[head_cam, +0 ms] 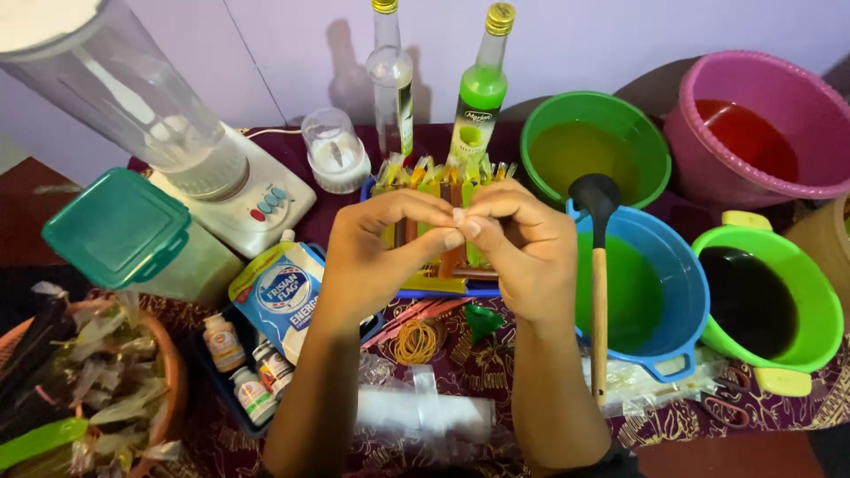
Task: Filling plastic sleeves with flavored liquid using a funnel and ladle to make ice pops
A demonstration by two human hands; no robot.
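— What did the head view show of the hands?

— The left hand (372,252) and right hand (522,248) met fingertip to fingertip, both curled, pinching something too small to tell.

— And under them?

— Filled ice-pop bags (443,181) standing in a blue tray (443,290), beside the blue basin (686,274) with its ladle (598,265).

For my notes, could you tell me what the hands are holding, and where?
Cannot be told: left hand and right hand pinch fingertips together, hiding anything between.
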